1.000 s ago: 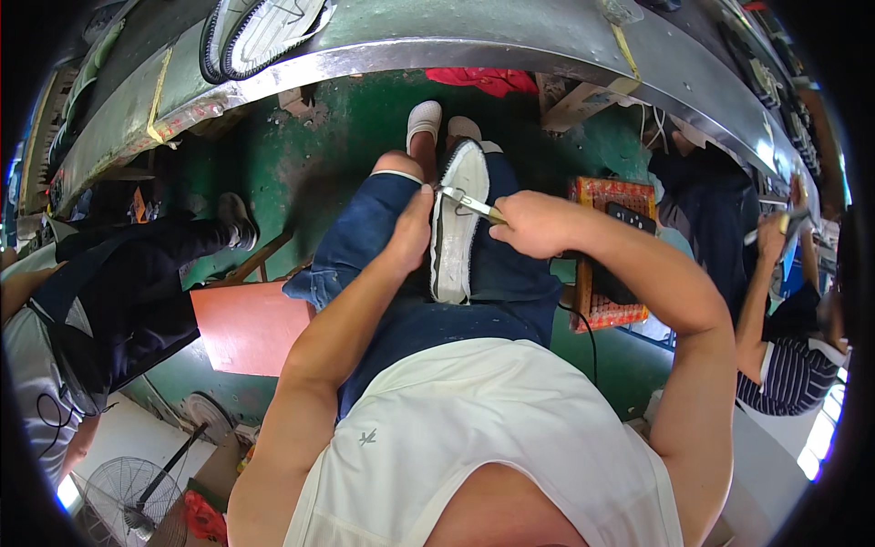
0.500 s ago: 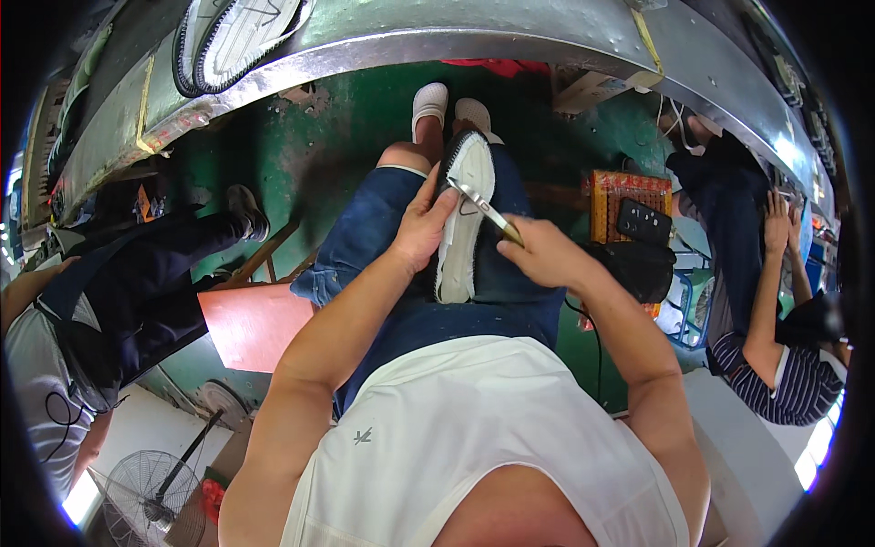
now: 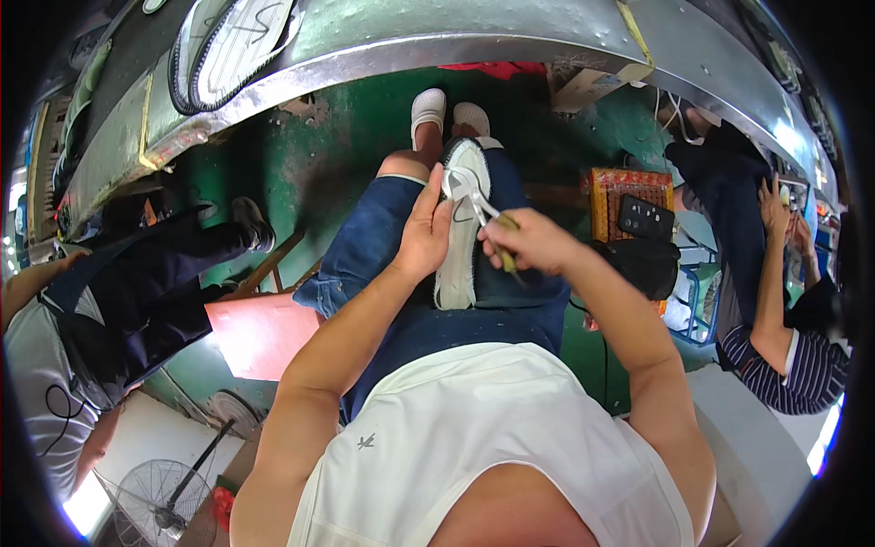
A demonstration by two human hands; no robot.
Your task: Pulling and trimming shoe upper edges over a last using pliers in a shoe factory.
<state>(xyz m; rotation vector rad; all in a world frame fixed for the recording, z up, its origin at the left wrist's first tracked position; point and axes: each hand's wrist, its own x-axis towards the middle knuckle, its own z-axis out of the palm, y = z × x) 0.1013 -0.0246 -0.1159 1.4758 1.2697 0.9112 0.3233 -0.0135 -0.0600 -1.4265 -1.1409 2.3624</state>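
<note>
1. Green floor (image 3: 328,155) under a curved metal bench edge (image 3: 383,50); co-workers seated on both sides.
2. White shoe sole (image 3: 460,228) lying lengthwise on the lap; left hand (image 3: 424,239) clasped against its side.
3. Right hand (image 3: 529,242) closed around a metal tool (image 3: 478,202), tip at the sole.

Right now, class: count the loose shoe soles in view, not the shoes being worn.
3. One white sole rests on the person's lap, steadied by the left hand. Two more soles lie overlapping on the metal bench above. Others may be hidden.
</note>
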